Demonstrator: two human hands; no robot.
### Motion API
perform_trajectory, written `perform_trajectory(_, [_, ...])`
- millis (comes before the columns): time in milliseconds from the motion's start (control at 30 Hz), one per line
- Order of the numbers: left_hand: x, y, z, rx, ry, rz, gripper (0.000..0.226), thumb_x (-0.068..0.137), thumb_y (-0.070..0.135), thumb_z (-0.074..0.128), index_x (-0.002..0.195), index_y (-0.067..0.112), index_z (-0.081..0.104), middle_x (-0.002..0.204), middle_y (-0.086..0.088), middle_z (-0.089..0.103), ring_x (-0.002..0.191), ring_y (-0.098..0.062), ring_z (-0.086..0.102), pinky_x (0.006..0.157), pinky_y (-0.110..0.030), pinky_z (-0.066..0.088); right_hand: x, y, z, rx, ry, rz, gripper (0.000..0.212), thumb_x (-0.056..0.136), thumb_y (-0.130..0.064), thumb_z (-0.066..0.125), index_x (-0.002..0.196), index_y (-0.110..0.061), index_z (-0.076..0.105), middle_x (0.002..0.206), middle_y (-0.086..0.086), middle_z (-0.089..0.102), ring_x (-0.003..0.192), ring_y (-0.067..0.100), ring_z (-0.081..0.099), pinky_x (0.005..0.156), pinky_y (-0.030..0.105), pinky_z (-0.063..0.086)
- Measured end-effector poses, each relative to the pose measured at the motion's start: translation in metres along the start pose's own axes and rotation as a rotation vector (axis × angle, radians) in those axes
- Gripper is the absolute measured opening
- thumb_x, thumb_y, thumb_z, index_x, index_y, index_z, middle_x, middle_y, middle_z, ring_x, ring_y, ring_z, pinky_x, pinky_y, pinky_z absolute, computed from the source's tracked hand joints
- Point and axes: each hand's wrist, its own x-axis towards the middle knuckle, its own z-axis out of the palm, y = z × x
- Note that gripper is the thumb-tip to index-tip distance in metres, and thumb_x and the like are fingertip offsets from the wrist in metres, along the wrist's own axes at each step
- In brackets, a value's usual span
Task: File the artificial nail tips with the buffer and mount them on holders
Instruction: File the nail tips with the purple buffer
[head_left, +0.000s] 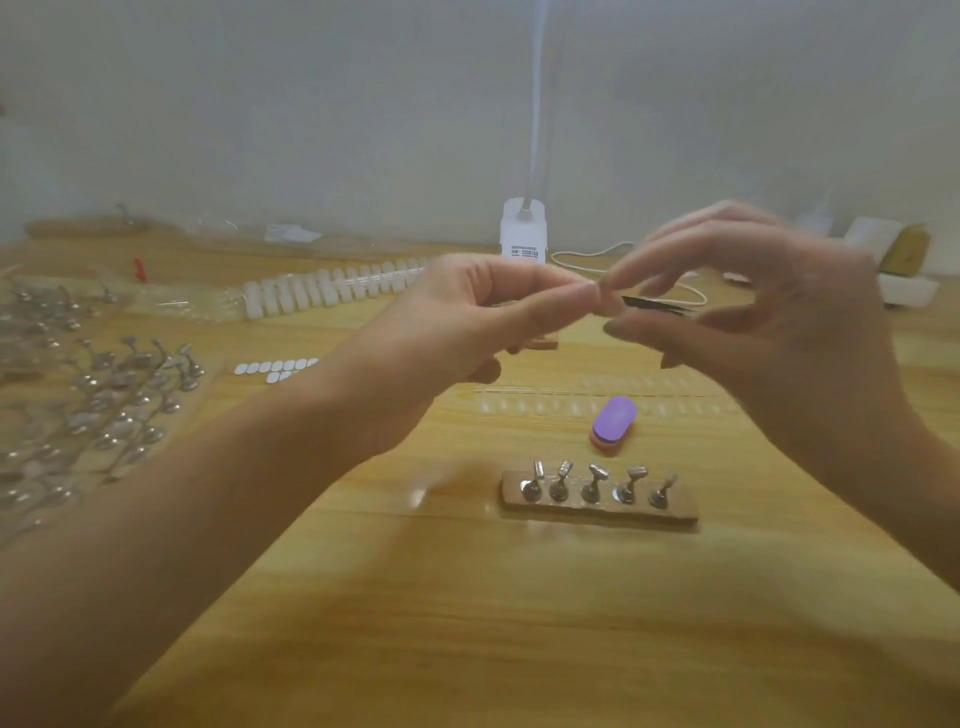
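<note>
— Well, nearest us the holders (597, 488) stand five in a row on their brown strip (680, 512); I can make out no tips on them. The buffer (614, 423) lies idle just behind.

— And the hands?

— Raised above it. The left hand (467, 317) pinches thumb and forefinger on a small piece (601, 299), too blurred to name, probably a nail tip. The right hand (769, 312) brings its forefinger to that pinch; whether it grips, I can't tell.

— Filing, then?

— Not yet, I'd judge. The right must fetch the buffer next. The row of nail tips (332, 288) lies farther back.
</note>
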Motion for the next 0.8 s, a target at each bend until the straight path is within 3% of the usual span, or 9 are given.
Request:
perform_trajectory(100, [-0.009, -0.006, 0.000, 0.085, -0.064, -0.005, 0.016, 0.082, 0.045, 0.071, 0.098, 0.040, 0.070, 0.089, 0.022, 0.070, 0.070, 0.003, 0.055, 0.058, -0.009, 0.041, -0.004, -0.006, -0.004, -0.017, -0.047, 0.035, 0.017, 0.074, -0.038, 0.081, 0.088, -0.032, 0.074, 0.091, -0.014, 0.070, 0.088, 0.014, 0.063, 0.057, 0.031, 0.058])
perform_trajectory(200, [-0.026, -0.025, 0.005, 0.128, -0.201, -0.127, 0.055, 0.070, 0.025, 0.082, 0.118, 0.035, 0.056, 0.099, 0.015, 0.074, 0.083, -0.003, 0.066, 0.071, -0.010, 0.050, -0.021, -0.002, 0.009, -0.063, -0.163, 0.094, 0.024, 0.064, -0.048, 0.082, 0.081, -0.034, 0.075, 0.085, -0.013, 0.070, 0.092, 0.012, 0.057, 0.060, 0.020, 0.051])
perform_trajectory(267, [-0.035, -0.035, 0.008, 0.114, -0.184, -0.125, 0.063, 0.074, 0.008, 0.084, 0.123, 0.034, 0.054, 0.096, 0.012, 0.073, 0.085, -0.005, 0.069, 0.072, -0.012, 0.051, -0.033, 0.002, 0.021, -0.082, -0.245, 0.114, 0.021, 0.063, -0.048, 0.078, 0.078, -0.034, 0.075, 0.081, -0.019, 0.069, 0.090, 0.009, 0.051, 0.064, 0.014, 0.043])
perform_trajectory(433, [-0.039, -0.040, 0.011, 0.183, -0.073, -0.065, 0.060, 0.078, 0.004, 0.081, 0.125, 0.029, 0.054, 0.084, 0.008, 0.072, 0.079, -0.006, 0.069, 0.064, -0.008, 0.046, -0.042, 0.007, 0.033, -0.131, -0.284, 0.116, 0.021, 0.065, -0.050, 0.076, 0.078, -0.034, 0.073, 0.083, -0.021, 0.068, 0.090, 0.005, 0.045, 0.073, 0.013, 0.037])
perform_trajectory(600, [-0.041, -0.041, 0.015, 0.168, -0.042, -0.008, 0.055, 0.078, 0.000, 0.079, 0.124, 0.021, 0.056, 0.073, 0.009, 0.069, 0.052, 0.010, 0.056, 0.054, 0.000, 0.039, -0.043, 0.005, 0.037, -0.151, -0.271, 0.161, 0.017, 0.066, -0.048, 0.077, 0.077, -0.037, 0.072, 0.085, -0.024, 0.068, 0.093, 0.006, 0.046, 0.069, 0.018, 0.032])
perform_trajectory(800, [-0.044, -0.041, 0.019, 0.176, -0.018, 0.017, 0.052, 0.080, 0.001, 0.078, 0.121, 0.024, 0.056, 0.070, 0.007, 0.065, 0.052, 0.011, 0.054, 0.055, -0.001, 0.040, -0.042, 0.004, 0.040, -0.178, -0.274, 0.178, 0.017, 0.064, -0.048, 0.078, 0.075, -0.037, 0.072, 0.081, -0.034, 0.060, 0.093, 0.008, 0.045, 0.068, 0.023, 0.032])
